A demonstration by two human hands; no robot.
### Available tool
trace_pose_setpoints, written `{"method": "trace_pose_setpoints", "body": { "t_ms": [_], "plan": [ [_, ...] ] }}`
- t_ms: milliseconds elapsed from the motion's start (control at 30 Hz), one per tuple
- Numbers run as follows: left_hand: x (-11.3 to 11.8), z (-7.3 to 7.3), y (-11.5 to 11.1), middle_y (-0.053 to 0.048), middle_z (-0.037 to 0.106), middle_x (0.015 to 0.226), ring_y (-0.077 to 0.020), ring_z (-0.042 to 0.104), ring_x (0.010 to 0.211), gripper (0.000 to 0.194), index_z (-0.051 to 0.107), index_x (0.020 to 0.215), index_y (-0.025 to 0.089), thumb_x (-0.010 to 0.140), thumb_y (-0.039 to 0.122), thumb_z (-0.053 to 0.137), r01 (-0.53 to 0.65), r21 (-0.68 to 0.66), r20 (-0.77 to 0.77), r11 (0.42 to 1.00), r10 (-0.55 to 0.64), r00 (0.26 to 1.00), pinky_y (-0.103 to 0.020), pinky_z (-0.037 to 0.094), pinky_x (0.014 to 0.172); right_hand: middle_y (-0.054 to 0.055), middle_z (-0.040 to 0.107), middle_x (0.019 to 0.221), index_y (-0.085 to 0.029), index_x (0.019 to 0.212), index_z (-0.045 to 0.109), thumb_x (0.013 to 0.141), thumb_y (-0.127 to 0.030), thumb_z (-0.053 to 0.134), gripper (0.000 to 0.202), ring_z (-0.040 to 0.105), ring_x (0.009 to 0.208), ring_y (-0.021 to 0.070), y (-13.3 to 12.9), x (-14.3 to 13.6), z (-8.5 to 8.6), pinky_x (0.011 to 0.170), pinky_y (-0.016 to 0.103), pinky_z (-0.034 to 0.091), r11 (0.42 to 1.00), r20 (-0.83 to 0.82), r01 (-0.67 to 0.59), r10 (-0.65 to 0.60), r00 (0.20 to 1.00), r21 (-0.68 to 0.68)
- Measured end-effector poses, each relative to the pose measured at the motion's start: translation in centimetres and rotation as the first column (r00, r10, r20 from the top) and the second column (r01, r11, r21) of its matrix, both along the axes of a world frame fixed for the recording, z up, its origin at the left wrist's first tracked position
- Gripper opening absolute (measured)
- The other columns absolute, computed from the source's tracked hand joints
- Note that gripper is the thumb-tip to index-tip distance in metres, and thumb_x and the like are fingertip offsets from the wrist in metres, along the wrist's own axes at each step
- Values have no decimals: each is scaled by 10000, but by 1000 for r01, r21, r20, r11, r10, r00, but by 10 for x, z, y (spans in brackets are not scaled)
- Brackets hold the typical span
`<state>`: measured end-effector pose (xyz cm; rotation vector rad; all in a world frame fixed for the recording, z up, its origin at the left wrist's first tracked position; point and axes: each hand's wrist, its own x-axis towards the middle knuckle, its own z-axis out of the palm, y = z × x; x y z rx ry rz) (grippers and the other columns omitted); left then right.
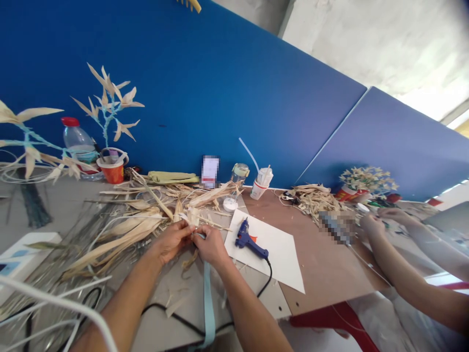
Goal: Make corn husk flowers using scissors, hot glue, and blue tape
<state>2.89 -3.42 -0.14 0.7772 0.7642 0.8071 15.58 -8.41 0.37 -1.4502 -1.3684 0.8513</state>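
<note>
My left hand (173,240) pinches the base of a pale corn husk flower (193,217) between thumb and fingers. Close against it, my right hand (211,246) is closed on a light blue tape (208,298), which hangs down past the table's front edge. The fingertips of both hands meet at the flower's base, and they partly cover it. To the right, a blue hot glue gun (249,238) lies on a white sheet (289,264). Dried corn husks (120,239) are spread left of my hands.
Husk flowers on blue stems stand in a red cup (113,171) beside a plastic bottle (78,142). A phone (210,171) leans on the blue partition (205,88). A black cord (176,320) crosses the table front. At the right, a co-worker's arms (403,264) reach over the table.
</note>
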Motion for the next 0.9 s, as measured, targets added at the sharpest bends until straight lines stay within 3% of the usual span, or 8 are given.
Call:
{"method": "trace_pose_setpoints", "body": {
  "t_ms": [200, 300, 467, 633, 800, 900],
  "plan": [
    [2, 1, -2, 44, 530, 529, -91, 451, 496, 262, 580, 609, 148, 608, 280, 807, -24, 225, -238, 974, 79, 968, -221, 339, 506, -28, 575, 596, -177, 623, 620, 667, -152, 582, 63, 479, 591, 120, 2, 3, -6, 567, 233, 350, 996, -72, 19, -26, 997, -92],
    [2, 3, -3, 43, 530, 540, -91, 455, 510, 273, 583, 615, 148, 598, 287, 818, -26, 208, -134, 978, 54, 989, -220, 365, 523, -41, 521, 539, -167, 598, 604, 640, -181, 585, 48, 412, 519, 94, 2, 3, -4, 521, 227, 305, 990, -248, -45, 10, 969, -132],
    [-1, 9, -6, -11, 596, 619, -101, 508, 554, 226, 648, 711, 119, 642, 265, 805, 119, 96, 150, 988, -132, 980, -239, 437, 591, -40, 504, 488, -157, 536, 584, 570, -220, 642, 92, 333, 449, 59, 2, 1, 4, 482, 222, 241, 960, -579, -244, 121, 806, -139],
    [-6, 7, -3, -10, 577, 586, -94, 506, 530, 220, 688, 762, 101, 649, 251, 805, 117, 67, 126, 991, -125, 984, -222, 434, 558, -27, 517, 479, -166, 516, 543, 513, -291, 748, 240, 355, 453, 68, 2, 3, 9, 469, 224, 219, 949, -697, -278, 98, 710, -150],
    [-9, 8, 0, 25, 515, 560, -59, 442, 481, 206, 680, 723, 102, 669, 265, 792, 75, 79, 97, 994, -83, 992, -188, 397, 506, -104, 285, 408, -176, 593, 551, 560, -390, 759, 300, 196, 407, 52, 3, 6, 12, 438, 225, 174, 934, -797, -287, 6, 604, -211],
    [-10, 12, 0, 20, 536, 601, -49, 433, 470, 183, 677, 727, 101, 678, 242, 783, 48, 73, 100, 996, -55, 993, -182, 394, 490, -107, 270, 412, -182, 574, 522, 569, -422, 764, 341, 197, 401, 50, 2, 5, 11, 434, 229, 177, 932, -792, -289, 3, 611, -220]
  ]
}}
